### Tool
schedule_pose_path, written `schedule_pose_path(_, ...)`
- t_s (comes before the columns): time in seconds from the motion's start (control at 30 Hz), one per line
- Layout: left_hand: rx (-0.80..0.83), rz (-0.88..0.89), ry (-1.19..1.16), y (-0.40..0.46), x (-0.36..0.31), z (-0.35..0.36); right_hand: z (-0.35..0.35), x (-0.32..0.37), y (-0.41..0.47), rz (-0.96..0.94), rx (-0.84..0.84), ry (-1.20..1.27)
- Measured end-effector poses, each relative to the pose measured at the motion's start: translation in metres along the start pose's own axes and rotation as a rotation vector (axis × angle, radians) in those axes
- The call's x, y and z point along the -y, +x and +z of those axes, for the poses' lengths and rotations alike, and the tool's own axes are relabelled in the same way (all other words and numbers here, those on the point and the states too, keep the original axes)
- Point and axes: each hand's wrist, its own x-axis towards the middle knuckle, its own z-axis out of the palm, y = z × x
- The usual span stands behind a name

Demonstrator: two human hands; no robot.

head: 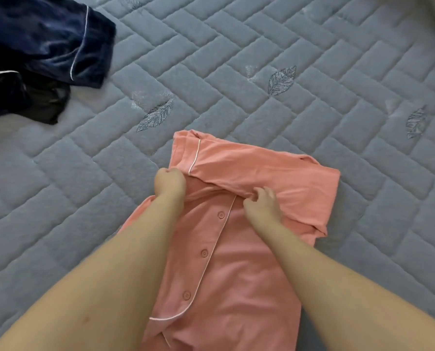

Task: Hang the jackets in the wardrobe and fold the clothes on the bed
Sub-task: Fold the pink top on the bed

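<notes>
Both bare forearms enter from the bottom edge and converge toward mid-frame over a coral-pink pyjama shirt [236,269] with white piping and a buttoned placket. Left hand [169,182]: fist-like, fingers curled tight round the shirt's left edge, just below the piped end of a sleeve that is folded across the top of the garment; knuckles face up, wrist straight in line with the forearm. Right hand [262,205]: palm down, fingers [258,196] bent and pinching a ridge of cloth at the lower edge of that folded sleeve, just right of the placket's upper end. Hands are near each other, with the top of the placket between them. Shirt lies front-up on a grey-blue quilted bedspread [312,59] with stitched leaf motifs; its lower body runs down between the forearms and out of the bottom of the frame, three buttons [204,253] visible along the placket. Right side of the shirt is doubled inward, forming a straight edge at right. Well apart, at upper left on the bedspread, lies a crumpled navy velvet garment [47,41] with white piping, with a darker piece of black cloth [44,102] touching it below.
</notes>
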Motion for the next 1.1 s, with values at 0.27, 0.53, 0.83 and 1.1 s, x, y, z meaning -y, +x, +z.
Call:
schedule_pose_path(0.27, -0.085, 0.105, 0.862, -0.038, 0.103, -0.093, 0.039, -0.044, -0.068, 0.566, -0.257, -0.070)
schedule_pose_path(0.53, 0.124, -0.232, 1.097, -0.064, 0.157, -0.136, 0.056, -0.100, -0.115, 0.927, -0.161, 0.139)
schedule_pose_path(0.83, 0.566, -0.447, 0.690, -0.120, 0.134, -0.125, 0.029, -0.107, -0.169, 0.918, 0.379, 0.447)
schedule_pose_path(1.1, 0.389, -0.360, -0.082, -0.113, 0.009, -0.112, -0.086, -0.082, -0.116, 0.916, 0.244, 0.900)
